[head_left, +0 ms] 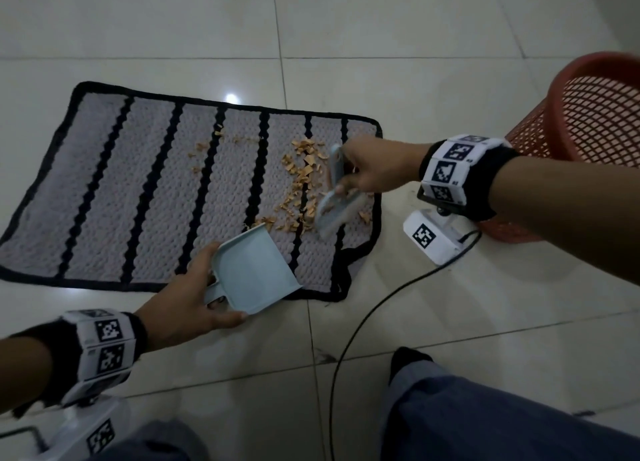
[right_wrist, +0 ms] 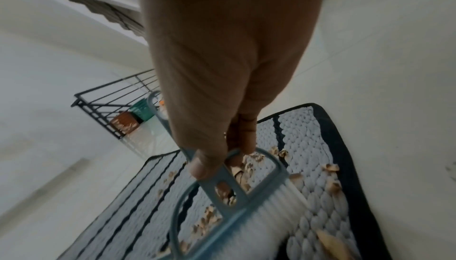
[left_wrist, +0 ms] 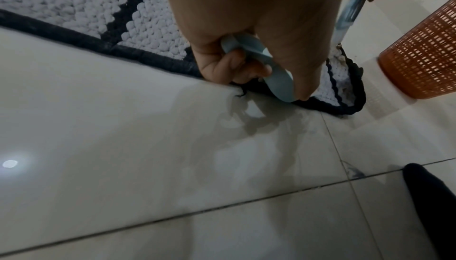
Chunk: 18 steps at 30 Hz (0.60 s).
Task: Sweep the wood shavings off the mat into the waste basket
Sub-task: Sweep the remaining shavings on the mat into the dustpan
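A grey mat (head_left: 138,190) with black stripes lies on the tiled floor. Tan wood shavings (head_left: 301,180) are scattered over its right part. My right hand (head_left: 372,170) grips the handle of a pale blue hand brush (head_left: 334,206), whose bristles rest on the mat at the right of the shavings; the brush (right_wrist: 237,201) shows blurred in the right wrist view. My left hand (head_left: 187,301) holds a pale blue dustpan (head_left: 254,270) by its handle (left_wrist: 256,55), with its mouth on the mat facing the shavings. A red mesh waste basket (head_left: 588,131) stands to the right.
A black cable (head_left: 374,308) runs over the floor between the mat and my leg (head_left: 485,419). A foot in a dark sock (left_wrist: 429,205) rests on the tiles. A black railing (right_wrist: 116,106) with pots stands far behind the mat.
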Motion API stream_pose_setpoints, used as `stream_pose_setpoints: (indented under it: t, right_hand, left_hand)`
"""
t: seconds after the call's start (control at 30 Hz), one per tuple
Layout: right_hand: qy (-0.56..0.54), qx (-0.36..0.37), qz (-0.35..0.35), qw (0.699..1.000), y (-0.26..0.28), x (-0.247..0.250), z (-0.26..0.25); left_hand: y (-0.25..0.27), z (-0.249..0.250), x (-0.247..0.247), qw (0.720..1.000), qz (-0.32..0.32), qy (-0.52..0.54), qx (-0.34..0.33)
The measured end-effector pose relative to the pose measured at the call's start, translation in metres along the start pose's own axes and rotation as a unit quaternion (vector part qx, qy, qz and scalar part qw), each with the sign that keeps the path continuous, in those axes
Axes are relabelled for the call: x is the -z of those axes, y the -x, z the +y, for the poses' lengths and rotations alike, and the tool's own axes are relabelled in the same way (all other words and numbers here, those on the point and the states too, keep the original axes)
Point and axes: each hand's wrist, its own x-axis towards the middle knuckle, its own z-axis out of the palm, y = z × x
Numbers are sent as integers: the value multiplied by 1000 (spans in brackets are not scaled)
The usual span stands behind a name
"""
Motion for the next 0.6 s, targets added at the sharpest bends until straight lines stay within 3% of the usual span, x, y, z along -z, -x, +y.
stream_pose_setpoints:
  t: [0.1, 0.37, 0.6]
  right_hand:
    - [67, -27, -52, 996, -5, -14, 2]
    - [3, 18, 61, 998, -17, 18, -9]
    - [93, -53, -98, 989, 1, 11, 18]
  left_hand:
    - [2, 3, -2, 1000, 3, -2, -4]
    - [6, 14, -4, 999, 12, 13, -28]
    - [3, 15, -5, 1000, 9, 7, -25]
